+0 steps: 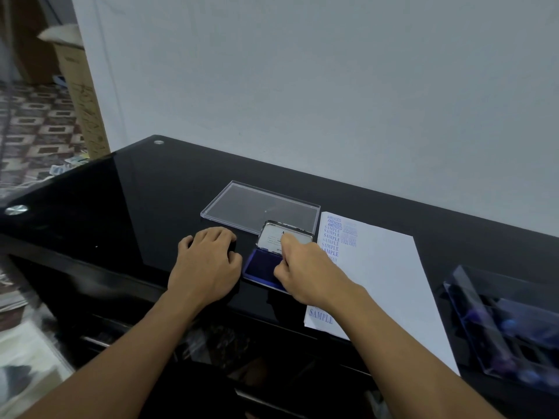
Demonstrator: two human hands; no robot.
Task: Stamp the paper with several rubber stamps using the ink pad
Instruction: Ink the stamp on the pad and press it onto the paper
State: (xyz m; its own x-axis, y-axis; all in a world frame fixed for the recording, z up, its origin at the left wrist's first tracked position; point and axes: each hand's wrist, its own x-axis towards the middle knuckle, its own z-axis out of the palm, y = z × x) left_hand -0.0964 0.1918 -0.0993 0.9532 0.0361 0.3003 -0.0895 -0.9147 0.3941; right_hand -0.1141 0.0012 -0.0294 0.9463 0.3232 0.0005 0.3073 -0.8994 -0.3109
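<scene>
The black glass worktop (145,189) carries everything. The white paper (384,273) lies toward its right half and reaches the front edge, with a column of blue AMENDED and SAMPLE prints down its left margin and another SAMPLE at its near left corner. A clear plastic box (472,300) sits at the right end near the front edge, with blurred blue-knobbed shapes inside that are probably the remaining stamps (510,324). A flat clear lid (260,208) lies mid-worktop, behind the ink pad (260,264). The pad sits just beside the paper's left edge, its hinged metal lid (272,237) standing open toward the back. The left hand (205,261) rests on the glass just left of the pad, its grip loose, fingers bent and holding nothing visible. The right hand (305,267) is down over the blue pad with its fingers (287,240) bunched narrow. Whatever they pinch is hidden under the hand, so I cannot tell whether a stamp is in that grip. Judging by the setup, a stamp should be light and rigid with a soft rubber face, best taken by its knob from above and pressed straight down. The tin looks light enough to skid on the glossy glass, so steadying it helps. The thin paper may slide too, and fresh ink could smear.
</scene>
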